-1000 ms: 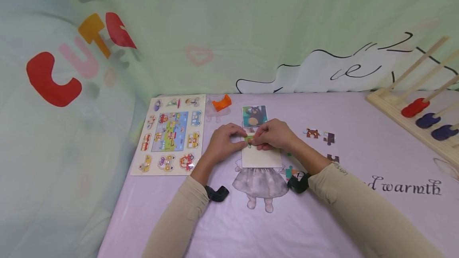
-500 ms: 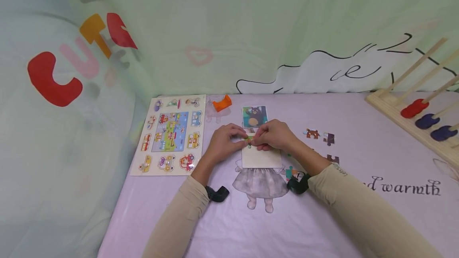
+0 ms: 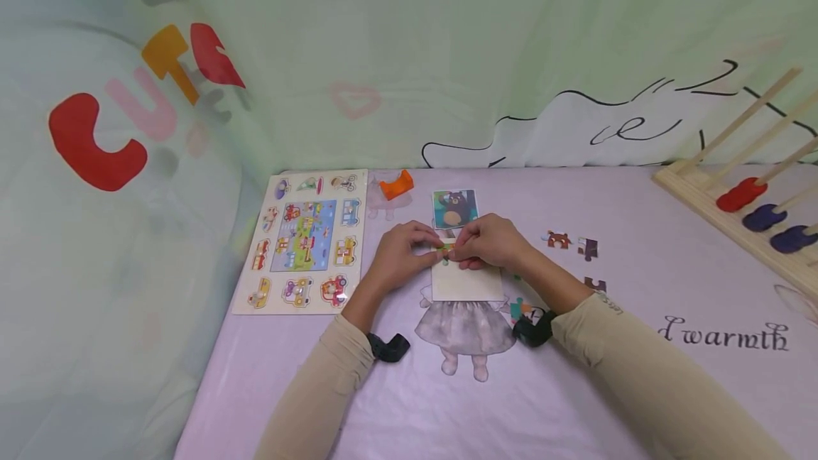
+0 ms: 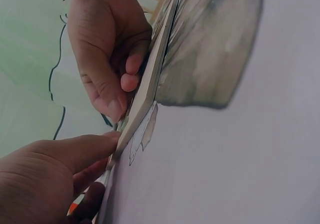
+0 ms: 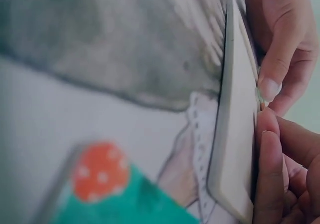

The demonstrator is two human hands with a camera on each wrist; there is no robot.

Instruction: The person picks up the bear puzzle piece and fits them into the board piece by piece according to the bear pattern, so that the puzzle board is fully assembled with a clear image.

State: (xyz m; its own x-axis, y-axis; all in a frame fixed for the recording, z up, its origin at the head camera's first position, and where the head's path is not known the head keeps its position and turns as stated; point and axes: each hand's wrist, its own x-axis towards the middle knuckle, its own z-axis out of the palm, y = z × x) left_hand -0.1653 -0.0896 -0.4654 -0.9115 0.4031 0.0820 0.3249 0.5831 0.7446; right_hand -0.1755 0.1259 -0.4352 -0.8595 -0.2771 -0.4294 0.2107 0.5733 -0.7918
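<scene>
We judge the work to be at an early stage: a small green puzzle piece [image 3: 445,260] sits at the far-left corner of the pale board [image 3: 466,282], whose nearer part shows plain wood. The grip of the left hand [image 3: 405,253] and that of the right hand [image 3: 491,241] both pinch this piece, fingertips almost meeting. To the right of the grip, we count as left over a bear-face piece [image 3: 558,240], a dark piece [image 3: 589,248], a brown piece [image 3: 595,282] and, nearer us, a green-and-orange piece [image 3: 520,309]. The right forearm [image 3: 562,284] partly hides that side. Beyond the grip lies a bear card [image 3: 456,209]; leftward, a vehicle puzzle [image 3: 276,213].
</scene>
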